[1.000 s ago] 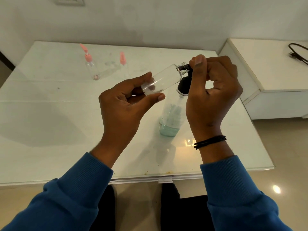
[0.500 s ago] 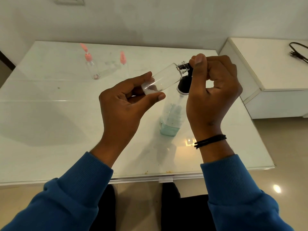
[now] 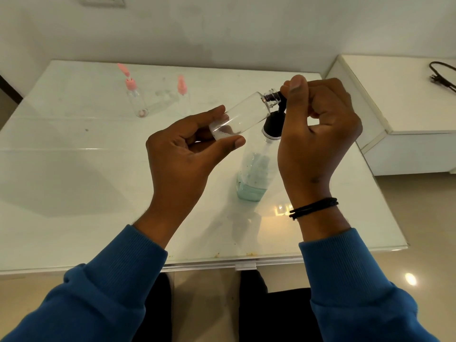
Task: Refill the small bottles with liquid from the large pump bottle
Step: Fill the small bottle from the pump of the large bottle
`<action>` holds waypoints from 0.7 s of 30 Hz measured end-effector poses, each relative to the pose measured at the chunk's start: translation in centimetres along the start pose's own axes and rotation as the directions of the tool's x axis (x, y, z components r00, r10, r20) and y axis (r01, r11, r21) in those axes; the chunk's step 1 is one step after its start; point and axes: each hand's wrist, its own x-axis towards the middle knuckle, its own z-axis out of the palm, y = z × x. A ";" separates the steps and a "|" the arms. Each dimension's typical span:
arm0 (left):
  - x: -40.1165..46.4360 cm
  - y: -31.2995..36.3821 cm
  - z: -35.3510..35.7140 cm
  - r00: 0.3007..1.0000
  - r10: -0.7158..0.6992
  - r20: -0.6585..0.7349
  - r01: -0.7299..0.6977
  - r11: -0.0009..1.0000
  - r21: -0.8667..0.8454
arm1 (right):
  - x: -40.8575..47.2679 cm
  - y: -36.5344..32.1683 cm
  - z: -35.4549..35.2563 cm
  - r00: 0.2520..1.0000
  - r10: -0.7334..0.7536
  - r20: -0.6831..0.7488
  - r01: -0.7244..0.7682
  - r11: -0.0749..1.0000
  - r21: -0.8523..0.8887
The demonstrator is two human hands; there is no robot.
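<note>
We look down from a head-worn camera at two hands raised above a white glass-topped table [image 3: 74,193]. Both arms wear blue sleeves, and a black band [image 3: 313,208] circles the right wrist.

The left hand [image 3: 182,159] holds a small clear bottle [image 3: 240,117] by its base, pinched between the thumb and curled fingers. We see the bottle tilted, its base low and to the left, its open threaded neck raised to the right. A little pale liquid or foam sits near its base.

The right hand [image 3: 318,134] is curled over the black pump head [image 3: 280,98] of the large pump bottle [image 3: 256,169], thumb on top. We see the black spout meeting the neck of the small bottle; whether it reaches inside we cannot tell. The large bottle stands upright on the table between the two wrists, clear-sided, with a shallow layer of blue-green liquid at the bottom.

Farther back on the table stand two more small clear bottles with pink tops: one to the left [image 3: 134,97] with a pink nozzle pointing up and left, and one just to its right [image 3: 182,91], fainter and harder to make out.

To the right of the table is a white cabinet [image 3: 407,124], with a black cable [image 3: 441,76] lying on top near the edge of view.
</note>
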 end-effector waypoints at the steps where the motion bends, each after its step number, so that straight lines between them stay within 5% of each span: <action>1: 0.0 0.0 0.0 1.000 0.000 -0.001 0.000 1.000 0.004 | -0.2 0.1 0.0 1.000 0.001 -0.002 -0.001 1.000 0.006; 21: 0.0 -0.1 -0.1 1.000 -0.010 0.000 0.010 1.000 0.013 | -0.8 0.2 0.2 1.000 0.022 -0.008 -0.022 0.999 0.046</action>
